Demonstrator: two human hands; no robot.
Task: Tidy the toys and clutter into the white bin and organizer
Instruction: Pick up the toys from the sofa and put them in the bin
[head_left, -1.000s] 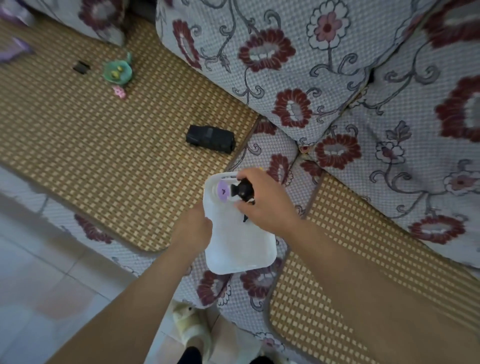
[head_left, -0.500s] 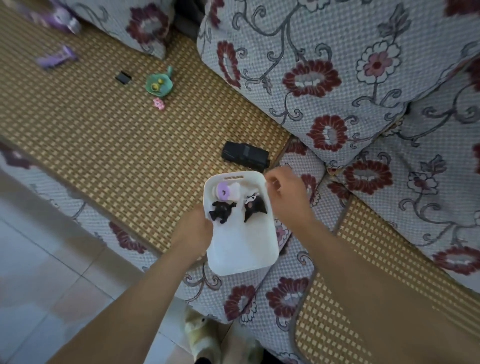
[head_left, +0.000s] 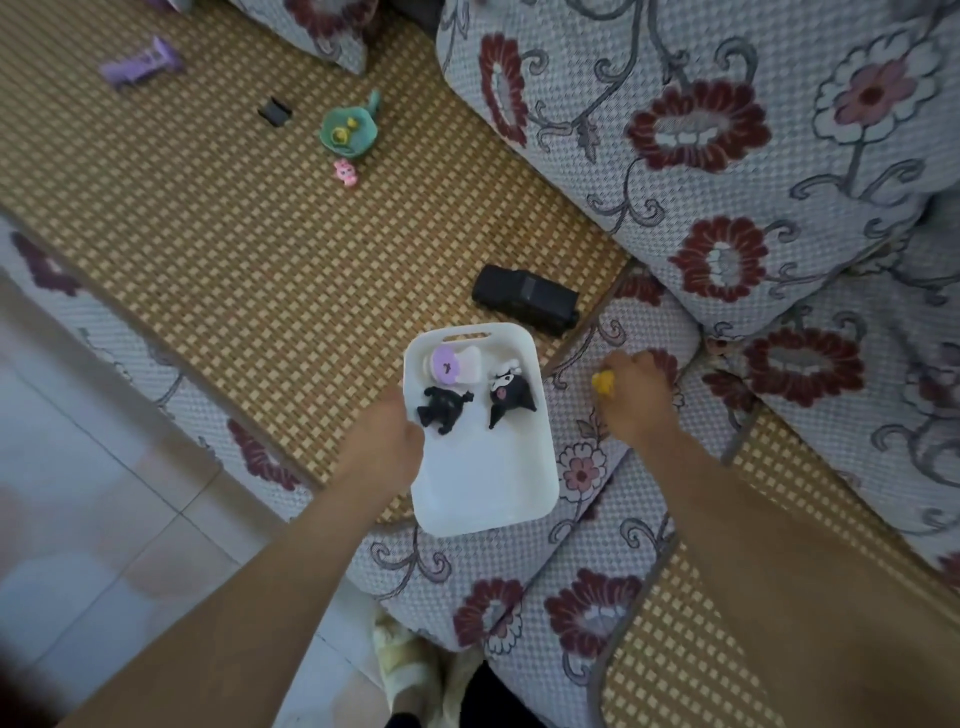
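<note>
My left hand (head_left: 387, 439) grips the left rim of the white bin (head_left: 488, 488), which rests on the sofa seat. Inside the bin lie a purple-and-white toy (head_left: 453, 362), a black figure body (head_left: 441, 408) and a black-and-white figure head (head_left: 508, 392). To the right of the bin, my right hand (head_left: 636, 397) rests on the floral sofa cover with its fingers closed around a small yellow toy (head_left: 602, 383). A black toy car (head_left: 525, 297) lies on the woven mat just beyond the bin.
Farther back on the woven mat (head_left: 249, 249) lie a green toy pan (head_left: 348, 130), a small pink toy (head_left: 345, 172), a small black piece (head_left: 274, 111) and a purple toy (head_left: 140, 63). Floral cushions (head_left: 701, 135) rise at the right. Tiled floor (head_left: 104, 493) lies at the left.
My right hand let the black figure go into the bin, then moved right onto the sofa cover and closed on the yellow toy. My left hand kept hold of the bin.
</note>
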